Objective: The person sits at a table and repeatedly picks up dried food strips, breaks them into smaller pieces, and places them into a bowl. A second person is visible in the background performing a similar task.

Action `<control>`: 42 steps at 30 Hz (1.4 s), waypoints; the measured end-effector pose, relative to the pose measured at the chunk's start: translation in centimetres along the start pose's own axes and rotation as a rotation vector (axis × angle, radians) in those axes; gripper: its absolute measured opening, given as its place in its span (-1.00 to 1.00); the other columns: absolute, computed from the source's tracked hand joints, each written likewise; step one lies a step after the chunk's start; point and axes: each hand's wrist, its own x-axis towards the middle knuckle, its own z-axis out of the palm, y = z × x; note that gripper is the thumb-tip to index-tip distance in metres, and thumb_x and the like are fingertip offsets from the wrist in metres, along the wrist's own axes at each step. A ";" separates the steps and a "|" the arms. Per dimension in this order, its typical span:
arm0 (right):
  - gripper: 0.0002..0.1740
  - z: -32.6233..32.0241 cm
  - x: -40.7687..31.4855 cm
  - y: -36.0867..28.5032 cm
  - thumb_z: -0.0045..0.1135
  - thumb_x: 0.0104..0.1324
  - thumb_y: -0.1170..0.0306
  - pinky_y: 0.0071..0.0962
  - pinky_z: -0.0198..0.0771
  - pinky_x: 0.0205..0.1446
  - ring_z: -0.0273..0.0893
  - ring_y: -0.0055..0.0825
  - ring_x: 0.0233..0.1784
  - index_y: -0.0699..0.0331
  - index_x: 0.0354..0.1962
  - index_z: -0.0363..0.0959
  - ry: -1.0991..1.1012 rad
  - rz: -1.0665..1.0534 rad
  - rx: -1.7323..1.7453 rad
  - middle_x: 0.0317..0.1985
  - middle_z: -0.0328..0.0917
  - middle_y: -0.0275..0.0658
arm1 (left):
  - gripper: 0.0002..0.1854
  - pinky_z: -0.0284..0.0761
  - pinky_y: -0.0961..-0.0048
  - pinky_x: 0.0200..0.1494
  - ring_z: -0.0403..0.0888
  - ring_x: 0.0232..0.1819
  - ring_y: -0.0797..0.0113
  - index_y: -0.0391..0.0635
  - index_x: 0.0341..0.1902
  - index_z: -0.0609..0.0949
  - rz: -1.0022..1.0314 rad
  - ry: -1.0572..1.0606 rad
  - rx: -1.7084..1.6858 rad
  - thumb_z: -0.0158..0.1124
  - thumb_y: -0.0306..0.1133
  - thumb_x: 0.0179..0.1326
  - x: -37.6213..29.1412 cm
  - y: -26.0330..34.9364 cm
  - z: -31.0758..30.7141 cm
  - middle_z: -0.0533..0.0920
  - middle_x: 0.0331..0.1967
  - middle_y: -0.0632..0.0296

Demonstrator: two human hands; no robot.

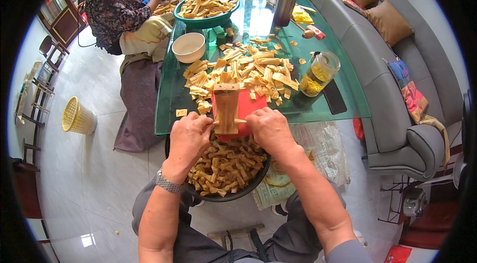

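At the near edge of a green glass table (167,114) stands a small wooden block device (226,108) on a red mat (250,104). A thin pale strip (242,121) sticks out from both its sides near the bottom. My left hand (190,136) pinches the strip's left end, and my right hand (268,128) is closed at its right end. Beyond the block lies a heap of pale yellow dried pieces (242,69), their material uncertain. Under my hands, a round black basin (238,196) holds many small knotted or twisted pieces (227,166).
On the table are a white bowl (189,47), a green basin of strips (207,20), a steel flask (286,2), a glass jar (320,73) and a phone (334,97). Another person (115,17) sits at the far left. A grey sofa (372,76) lines the right.
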 end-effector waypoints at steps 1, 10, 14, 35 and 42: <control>-0.89 0.0 -0.3 0.1 0.13 0.26 0.45 -0.25 0.45 -0.07 0.62 -0.29 -0.19 0.17 -0.36 0.64 -0.007 0.002 -0.012 -0.36 0.65 -0.28 | -0.84 0.56 0.21 -0.15 0.66 -0.23 0.02 -0.12 -0.19 0.77 -0.029 -0.037 -0.016 0.38 -0.31 0.27 -0.4 0.1 -0.5 0.67 -0.32 0.09; -0.77 -4.4 -0.1 -4.5 0.40 0.10 0.43 -0.34 0.54 0.01 0.68 -0.37 -0.06 0.09 -0.23 0.71 0.195 -0.320 0.464 -0.17 0.74 -0.41 | -0.45 0.52 0.42 -0.25 0.61 -0.35 0.41 -0.16 -0.37 0.73 -0.519 -0.391 -0.876 0.14 0.10 0.49 -3.3 0.5 -4.5 0.68 -0.39 0.25; -0.68 -4.8 -0.7 -7.9 0.35 0.07 0.36 -0.31 0.51 0.06 0.62 -0.38 0.02 0.06 -0.16 0.69 0.290 -0.477 0.621 -0.12 0.69 -0.42 | -0.45 0.57 0.51 -0.03 0.62 -0.09 0.50 -0.14 0.10 0.60 -0.533 -0.264 -1.315 -0.07 0.13 0.58 -5.9 5.7 -1.9 0.67 -0.03 0.25; -0.82 -6.9 -1.9 -8.5 0.38 0.21 0.42 -0.28 0.58 -0.11 0.63 -0.22 -0.21 0.20 -0.22 0.60 0.280 -0.279 0.914 -0.35 0.63 -0.24 | -0.34 0.57 0.47 -0.03 0.55 0.01 0.50 -0.26 0.36 0.37 -0.020 -0.495 -1.153 0.32 -0.08 0.37 -5.2 4.5 -1.6 0.52 0.13 0.22; -0.86 -4.4 -1.6 -7.7 0.29 0.32 0.44 -0.19 0.51 -0.09 0.61 -0.11 -0.22 0.35 -0.25 0.60 0.327 -0.077 0.761 -0.36 0.63 -0.10 | -0.68 0.58 0.39 -0.01 0.59 -0.06 0.44 -0.26 0.15 0.53 -0.196 -0.642 -0.914 0.02 -0.26 0.58 -5.0 5.2 -2.1 0.66 -0.08 0.15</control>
